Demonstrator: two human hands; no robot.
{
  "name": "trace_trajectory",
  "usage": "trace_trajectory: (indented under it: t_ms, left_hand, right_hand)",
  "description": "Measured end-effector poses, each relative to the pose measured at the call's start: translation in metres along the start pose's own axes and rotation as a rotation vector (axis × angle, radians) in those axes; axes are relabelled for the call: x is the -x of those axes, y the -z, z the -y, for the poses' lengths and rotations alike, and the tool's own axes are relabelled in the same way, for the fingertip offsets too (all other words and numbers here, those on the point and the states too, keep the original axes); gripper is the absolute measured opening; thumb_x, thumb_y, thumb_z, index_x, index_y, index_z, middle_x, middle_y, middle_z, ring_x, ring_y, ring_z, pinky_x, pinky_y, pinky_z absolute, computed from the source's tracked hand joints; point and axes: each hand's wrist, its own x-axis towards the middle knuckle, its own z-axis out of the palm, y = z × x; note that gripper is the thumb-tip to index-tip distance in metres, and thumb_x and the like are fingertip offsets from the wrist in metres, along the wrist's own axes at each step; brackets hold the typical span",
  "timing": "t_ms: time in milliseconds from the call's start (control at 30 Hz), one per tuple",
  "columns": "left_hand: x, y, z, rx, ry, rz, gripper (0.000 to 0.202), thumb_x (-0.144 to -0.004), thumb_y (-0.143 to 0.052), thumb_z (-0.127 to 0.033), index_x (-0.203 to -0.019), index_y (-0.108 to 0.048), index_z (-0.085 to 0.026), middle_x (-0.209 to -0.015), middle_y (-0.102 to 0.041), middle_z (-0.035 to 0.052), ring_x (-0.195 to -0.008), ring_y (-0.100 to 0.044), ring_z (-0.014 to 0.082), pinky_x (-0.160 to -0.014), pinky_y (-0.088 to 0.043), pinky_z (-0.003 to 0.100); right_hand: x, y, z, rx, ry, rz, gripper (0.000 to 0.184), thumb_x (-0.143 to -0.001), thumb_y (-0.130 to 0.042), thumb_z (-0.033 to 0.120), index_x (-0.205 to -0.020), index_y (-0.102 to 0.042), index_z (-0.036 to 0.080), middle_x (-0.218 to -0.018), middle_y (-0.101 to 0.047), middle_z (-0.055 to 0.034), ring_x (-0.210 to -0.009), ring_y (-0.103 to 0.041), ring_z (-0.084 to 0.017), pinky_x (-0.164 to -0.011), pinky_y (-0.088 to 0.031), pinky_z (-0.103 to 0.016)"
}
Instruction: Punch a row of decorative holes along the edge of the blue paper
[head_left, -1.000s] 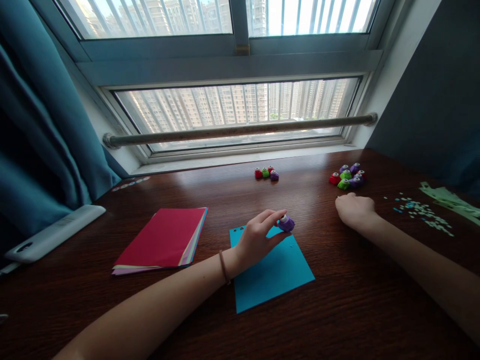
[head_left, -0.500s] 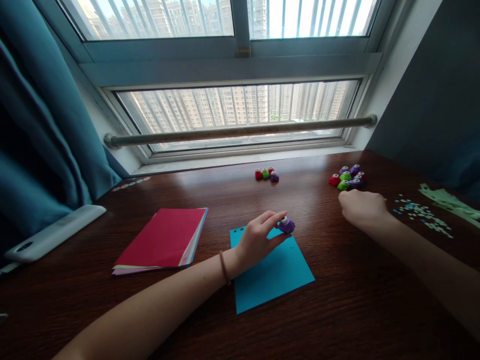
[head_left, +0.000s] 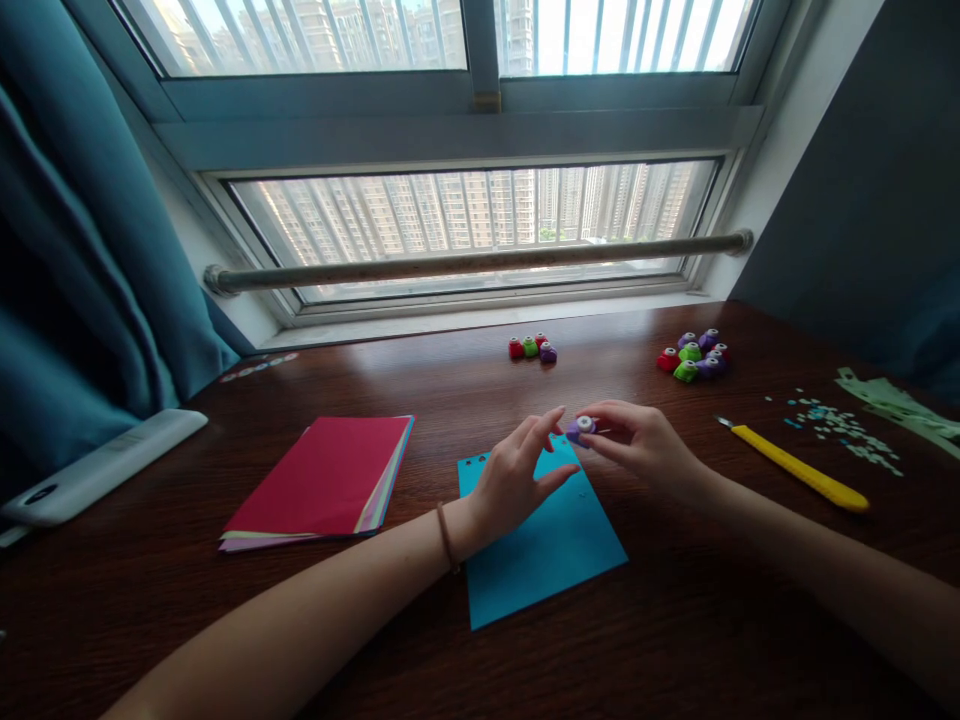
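A small purple craft punch [head_left: 582, 430] with a white button is pinched between the fingers of my right hand [head_left: 645, 440], just over the top right corner of the blue paper [head_left: 547, 560]. Close to its left is my left hand [head_left: 517, 470], thumb and fingers spread apart with nothing between them, above the same sheet. A row of small punched shapes runs along the paper's upper left edge; my left hand covers part of that edge.
Coloured paper [head_left: 319, 475] lies stacked at left, near a white device [head_left: 112, 465]. Several punches [head_left: 691, 358] cluster at back right, more punches [head_left: 531, 347] at back centre. A yellow craft knife [head_left: 802, 468], paper bits [head_left: 847, 430] and green strips [head_left: 900, 405] lie right.
My right hand has come left from beside the punch cluster and taken the purple punch from my left hand, whose fingers are now apart. The yellow knife has come into view.
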Motion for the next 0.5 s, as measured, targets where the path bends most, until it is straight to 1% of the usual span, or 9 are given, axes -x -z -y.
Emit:
trace_trajectory:
  t_ms: [67, 100, 167, 200, 300, 400, 500]
  left_hand:
    - [-0.002, 0.001, 0.0, -0.005, -0.018, -0.001, 0.056, -0.085, -0.06, -0.03, -0.134, -0.033, -0.022, -0.101, -0.059, 0.0077, -0.085, -0.058, 0.0166, -0.077, -0.052, 0.031]
    - [-0.002, 0.001, -0.001, -0.002, -0.033, -0.004, 0.053, -0.086, -0.06, -0.029, -0.132, -0.035, -0.022, -0.101, -0.059, 0.0081, -0.087, -0.059, 0.0172, -0.078, -0.052, 0.032]
    - [-0.003, 0.002, -0.002, 0.004, -0.058, -0.012, 0.046, -0.086, -0.059, -0.028, -0.127, -0.041, -0.02, -0.098, -0.06, 0.008, -0.088, -0.059, 0.0179, -0.078, -0.052, 0.032]
    - [-0.003, 0.002, -0.002, 0.005, -0.065, -0.016, 0.043, -0.086, -0.059, -0.028, -0.125, -0.043, -0.02, -0.097, -0.06, 0.008, -0.087, -0.059, 0.0179, -0.077, -0.052, 0.032]
    - [-0.004, 0.002, -0.003, 0.003, -0.068, -0.023, 0.038, -0.086, -0.059, -0.027, -0.121, -0.046, -0.019, -0.095, -0.06, 0.008, -0.085, -0.059, 0.0173, -0.075, -0.052, 0.031]
    - [-0.004, 0.003, -0.004, 0.011, -0.062, -0.029, 0.037, -0.086, -0.059, -0.025, -0.12, -0.046, -0.018, -0.095, -0.059, 0.008, -0.083, -0.059, 0.0165, -0.074, -0.052, 0.03]
    - [-0.004, 0.003, -0.004, 0.013, -0.061, -0.031, 0.036, -0.086, -0.059, -0.024, -0.12, -0.046, -0.018, -0.095, -0.059, 0.0079, -0.084, -0.059, 0.0163, -0.074, -0.052, 0.03]
  right_hand:
    - [-0.009, 0.017, -0.022, 0.167, -0.002, -0.167, 0.027, -0.082, -0.058, 0.035, -0.099, -0.065, 0.015, -0.099, -0.065, -0.008, -0.089, -0.062, -0.019, -0.078, -0.052, -0.032]
    - [-0.013, 0.027, -0.036, 0.294, 0.004, -0.264, 0.028, -0.083, -0.058, 0.035, -0.1, -0.066, 0.015, -0.102, -0.064, -0.009, -0.091, -0.062, -0.02, -0.079, -0.052, -0.032]
    - [-0.02, 0.049, -0.066, 0.603, -0.017, -0.382, 0.025, -0.081, -0.059, 0.031, -0.098, -0.067, 0.014, -0.098, -0.066, -0.0095, -0.089, -0.062, -0.022, -0.083, -0.05, -0.035]
    - [-0.022, 0.06, -0.08, 0.744, -0.036, -0.398, 0.022, -0.082, -0.058, 0.029, -0.095, -0.068, 0.014, -0.096, -0.067, -0.0097, -0.09, -0.062, -0.022, -0.085, -0.049, -0.035]
    - [-0.023, 0.084, -0.11, 0.861, -0.086, -0.42, 0.021, -0.082, -0.056, 0.025, -0.092, -0.068, 0.01, -0.093, -0.067, -0.0148, -0.091, -0.061, -0.029, -0.087, -0.047, -0.042]
    - [-0.02, 0.095, -0.121, 0.927, -0.113, -0.408, 0.023, -0.083, -0.054, 0.024, -0.092, -0.068, 0.009, -0.094, -0.066, -0.0175, -0.09, -0.06, -0.032, -0.086, -0.046, -0.046]
    - [-0.018, 0.095, -0.122, 0.984, -0.13, -0.42, 0.028, -0.082, -0.053, 0.024, -0.1, -0.065, 0.007, -0.098, -0.064, -0.0204, -0.094, -0.057, -0.035, -0.086, -0.046, -0.049]
